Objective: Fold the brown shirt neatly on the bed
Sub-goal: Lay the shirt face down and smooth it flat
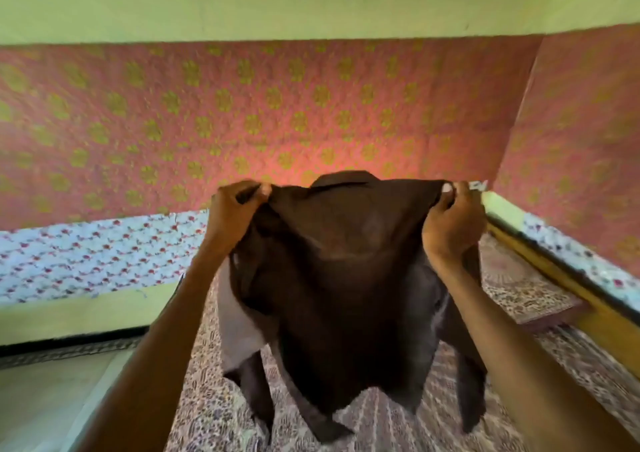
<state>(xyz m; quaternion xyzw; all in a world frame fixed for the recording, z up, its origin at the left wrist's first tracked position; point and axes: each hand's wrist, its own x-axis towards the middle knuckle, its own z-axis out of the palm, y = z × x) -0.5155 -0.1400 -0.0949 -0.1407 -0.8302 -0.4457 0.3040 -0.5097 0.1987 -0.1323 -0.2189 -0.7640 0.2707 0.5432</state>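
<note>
We are holding the brown shirt (346, 278) up in the air by its shoulders, the left hand (239, 209) and the right hand (450, 223) each pinching a shoulder seam in a closed grip, collar at the top. It is hanging over the bed (398, 417), hem just above the patterned cover. We are judging this the spreading-out step; next, laying it flat is calling for an even lowering. The sleeves are bunching, and motion blur is hiding the buttons

Soft daylight, warm glow on the patterned wall hanging (263, 112), motion blur throughout, wide-angle bending at edges
</note>
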